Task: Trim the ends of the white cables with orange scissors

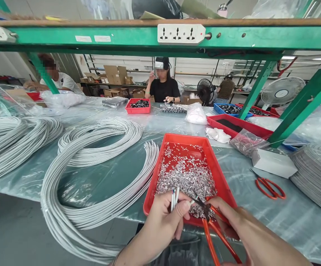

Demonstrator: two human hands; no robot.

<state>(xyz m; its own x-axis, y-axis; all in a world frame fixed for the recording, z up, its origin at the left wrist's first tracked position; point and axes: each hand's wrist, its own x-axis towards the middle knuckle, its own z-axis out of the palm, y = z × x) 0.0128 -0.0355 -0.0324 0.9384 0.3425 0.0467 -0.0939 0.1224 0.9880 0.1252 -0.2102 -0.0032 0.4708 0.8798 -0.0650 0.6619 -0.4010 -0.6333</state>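
Note:
Just over the near edge of a red tray (222,177), my left hand (168,214) is closed around several thin white cables (174,199). One cable end sticks out between thumb and finger toward the right. My right hand (236,221) grips scissors (214,236) with orange handles, and their dark blades are at that cable end. Whether the blades touch the cable is hard to tell. Many small silvery pieces (188,173) lie in the tray under both hands.
Large coils of white cable (51,181) cover the left side. A second pair of scissors (269,187) and a white box (273,163) lie at the right. Green shelf posts (304,111) rise beyond. Across the table sits a person (164,87) in black.

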